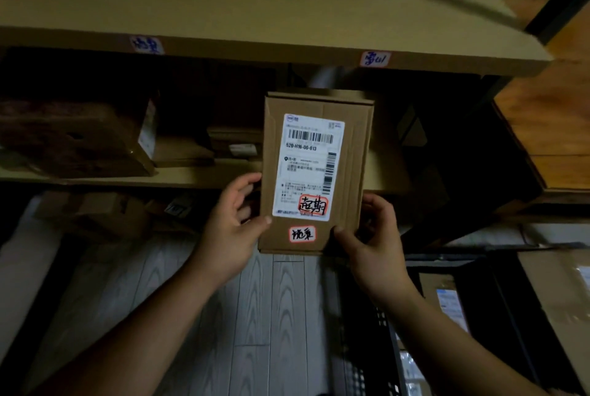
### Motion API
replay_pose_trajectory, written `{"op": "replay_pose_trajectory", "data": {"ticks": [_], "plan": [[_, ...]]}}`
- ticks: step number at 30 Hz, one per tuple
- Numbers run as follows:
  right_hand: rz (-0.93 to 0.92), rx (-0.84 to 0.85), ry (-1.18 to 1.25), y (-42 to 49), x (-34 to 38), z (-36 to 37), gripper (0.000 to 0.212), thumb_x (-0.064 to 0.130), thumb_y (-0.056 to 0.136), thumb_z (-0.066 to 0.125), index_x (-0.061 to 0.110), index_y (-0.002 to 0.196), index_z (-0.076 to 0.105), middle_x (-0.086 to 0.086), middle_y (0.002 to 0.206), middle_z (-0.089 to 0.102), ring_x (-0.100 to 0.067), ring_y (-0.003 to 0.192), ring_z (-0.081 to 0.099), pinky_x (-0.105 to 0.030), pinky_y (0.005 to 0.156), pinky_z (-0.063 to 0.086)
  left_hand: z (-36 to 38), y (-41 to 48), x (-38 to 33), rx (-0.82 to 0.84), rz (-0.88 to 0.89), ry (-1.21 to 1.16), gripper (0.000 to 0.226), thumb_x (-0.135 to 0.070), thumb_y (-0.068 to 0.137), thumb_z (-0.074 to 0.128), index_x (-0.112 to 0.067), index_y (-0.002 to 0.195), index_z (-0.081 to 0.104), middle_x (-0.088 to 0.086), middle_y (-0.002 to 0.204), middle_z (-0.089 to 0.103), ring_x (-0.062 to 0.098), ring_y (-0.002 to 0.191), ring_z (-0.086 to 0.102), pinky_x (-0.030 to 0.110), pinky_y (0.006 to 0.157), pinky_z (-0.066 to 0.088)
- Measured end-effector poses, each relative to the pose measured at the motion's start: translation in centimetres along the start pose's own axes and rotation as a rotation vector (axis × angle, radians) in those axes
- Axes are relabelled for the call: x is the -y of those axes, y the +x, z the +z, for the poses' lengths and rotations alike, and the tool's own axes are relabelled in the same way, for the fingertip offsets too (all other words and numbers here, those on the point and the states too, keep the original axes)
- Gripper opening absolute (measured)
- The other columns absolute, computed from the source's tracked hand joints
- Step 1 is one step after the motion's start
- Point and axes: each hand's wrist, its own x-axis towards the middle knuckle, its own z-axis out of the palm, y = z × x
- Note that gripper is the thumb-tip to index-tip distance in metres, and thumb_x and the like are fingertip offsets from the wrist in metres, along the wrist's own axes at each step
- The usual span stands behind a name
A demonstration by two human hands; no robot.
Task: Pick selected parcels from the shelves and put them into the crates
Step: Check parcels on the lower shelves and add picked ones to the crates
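A flat brown cardboard parcel (354, 153) is held upright in front of the shelves, its white shipping label and two handwritten red-edged stickers facing me. My left hand (231, 229) grips its lower left edge, thumb on the front and fingers behind. My right hand (373, 236) grips the lower right edge the same way. A black crate (459, 271) with parcels inside sits on the floor at the lower right.
A shelf board (255, 47) with two handwritten tags runs overhead. A large brown box (73, 137) and smaller cartons (234, 143) lie on the dark middle shelf. More parcels sit under it at the left. A grey plank floor (255, 315) lies below my arms.
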Motion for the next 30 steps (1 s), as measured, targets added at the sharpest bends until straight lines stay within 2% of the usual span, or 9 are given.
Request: {"op": "replay_pose_trajectory", "data": {"ticks": [7,12,14,17,20,23,25,28,30], "plan": [[0.003,0.003,-0.089,-0.3,-0.9,-0.6,0.050,0.004,0.087,0.065,0.035,0.120,0.044,0.017,0.112,0.059,0.000,0.104,0.060,-0.017,0.085,0.053,0.9,-0.2,0.0,0.034,-0.010,0.079,0.060,0.009,0.086,0.056,-0.040,0.118,0.041,-0.006,0.137,0.040,0.018,0.125,0.042,0.028,0.092,0.040],[0.160,-0.006,-0.197,-4.0,-4.3,-2.3,0.053,0.035,0.085,0.063,0.047,0.132,0.041,0.011,0.132,0.054,-0.005,0.120,0.055,-0.040,0.102,0.048,2.3,-2.0,3.6,0.179,-0.169,0.113,0.069,0.003,0.087,0.058,-0.039,0.136,0.035,-0.009,0.133,0.043,0.013,0.120,0.045,0.019,0.074,0.047],[0.176,-0.060,-0.256,-5.5,-5.3,-3.5,0.057,0.039,0.084,0.063,0.047,0.135,0.041,0.011,0.132,0.052,-0.003,0.118,0.054,-0.032,0.102,0.047,3.3,-3.0,5.3,0.266,-0.228,0.099,0.073,0.005,0.086,0.059,-0.039,0.138,0.033,0.000,0.136,0.049,0.015,0.118,0.053,0.021,0.075,0.052],[0.192,-0.114,-0.261,-8.2,-5.8,-5.2,0.050,0.017,0.092,0.062,0.050,0.121,0.039,0.031,0.113,0.045,0.005,0.105,0.054,-0.009,0.092,0.043,5.0,-4.8,6.9,0.380,-0.259,0.119,0.081,0.010,0.084,0.059,-0.043,0.138,0.028,-0.002,0.140,0.045,0.014,0.122,0.051,0.021,0.081,0.051],[0.236,-0.143,-0.281,-10.2,-6.9,-7.4,0.053,0.009,0.091,0.062,0.050,0.117,0.042,0.030,0.120,0.049,0.001,0.110,0.058,-0.021,0.094,0.048,7.3,-6.2,7.6,0.484,-0.208,0.186,0.086,0.006,0.080,0.065,-0.060,0.119,0.027,-0.025,0.129,0.049,-0.009,0.119,0.048,0.017,0.083,0.050],[0.304,-0.146,-0.320,-11.7,-9.2,-10.7,0.067,0.012,0.088,0.065,0.040,0.139,0.031,0.013,0.136,0.044,-0.001,0.121,0.049,-0.024,0.100,0.045,10.9,-8.1,8.9,0.557,-0.198,0.264,0.088,0.003,0.081,0.066,-0.060,0.117,0.017,-0.042,0.110,0.040,-0.034,0.093,0.043,0.003,0.075,0.045],[0.323,-0.126,-0.373,-12.3,-11.2,-13.9,0.070,0.021,0.086,0.068,0.031,0.146,0.034,0.009,0.139,0.042,-0.001,0.125,0.045,-0.031,0.107,0.042,14.0,-9.4,10.6,0.596,-0.172,0.353,0.096,0.002,0.079,0.068,-0.062,0.120,0.009,-0.044,0.115,0.032,-0.035,0.097,0.040,0.000,0.078,0.042],[0.347,-0.023,-0.473,-12.3,-13.8,-20.0,0.073,0.026,0.086,0.071,0.022,0.148,0.033,0.008,0.136,0.041,0.009,0.114,0.048,-0.009,0.098,0.038,19.8,-10.8,13.5,0.630,-0.139,0.474,0.103,-0.003,0.077,0.071,-0.054,0.130,0.000,-0.038,0.136,0.008,-0.019,0.125,0.023,-0.007,0.090,0.025],[0.362,0.049,-0.536,-11.5,-15.6,-24.5,0.087,0.047,0.080,0.072,0.026,0.150,0.024,0.002,0.146,0.034,0.000,0.123,0.046,-0.010,0.101,0.034,24.1,-11.5,15.7,0.618,-0.152,0.547,0.102,-0.004,0.080,0.069,-0.041,0.142,-0.005,-0.025,0.146,-0.002,-0.007,0.133,0.011,-0.012,0.087,0.017]]}}
